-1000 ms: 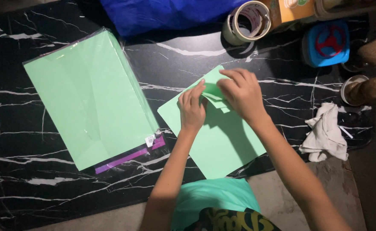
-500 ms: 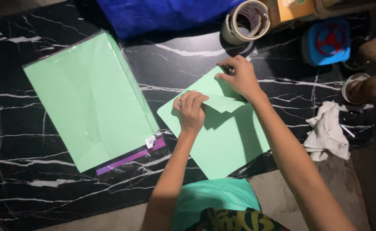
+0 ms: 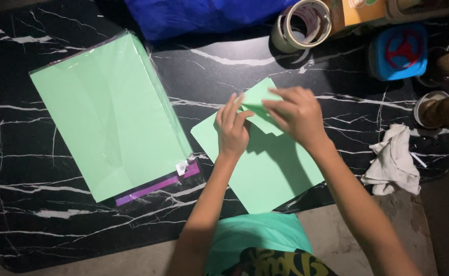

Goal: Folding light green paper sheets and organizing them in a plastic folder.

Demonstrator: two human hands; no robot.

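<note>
A light green paper sheet (image 3: 268, 171) lies on the black marble-patterned tabletop (image 3: 40, 220), its far corner folded over toward me. My left hand (image 3: 230, 128) presses its fingers on the folded part near the sheet's left edge. My right hand (image 3: 296, 113) pinches the folded flap from the right, thumb and fingers closed on the paper. Both hands meet over the sheet's upper half.
A clear plastic pack of green paper (image 3: 109, 115) with a purple strip lies to the left. Behind are a blue cloth (image 3: 204, 15), a roll of tape (image 3: 301, 25) and a blue lidded container (image 3: 399, 52). A crumpled white rag (image 3: 394, 159) lies at the right.
My right hand came back from the sheet's far corner toward the middle, bringing the flap with it. My left hand shifted slightly up along the fold.
</note>
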